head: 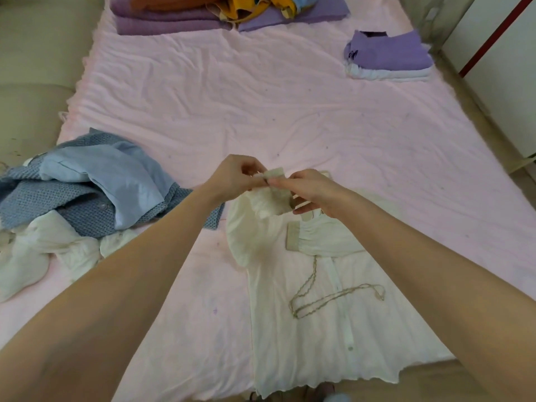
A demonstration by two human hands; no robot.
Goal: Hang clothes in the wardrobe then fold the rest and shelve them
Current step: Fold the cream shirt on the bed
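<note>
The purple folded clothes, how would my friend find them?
Look at the pink bed, then its far right edge near the white wardrobe. A small neat stack sits there alone: purple on top, pale layers beneath, unlike the messy blue heap at the left.

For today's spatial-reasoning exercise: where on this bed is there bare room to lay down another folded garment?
The widest bare patch of pink sheet runs across the middle, bordered by the purple bedding at the head, the folded purple stack on the right and the hands below. It is crowded near the front: blue garment heap left, white blouse right.
</note>
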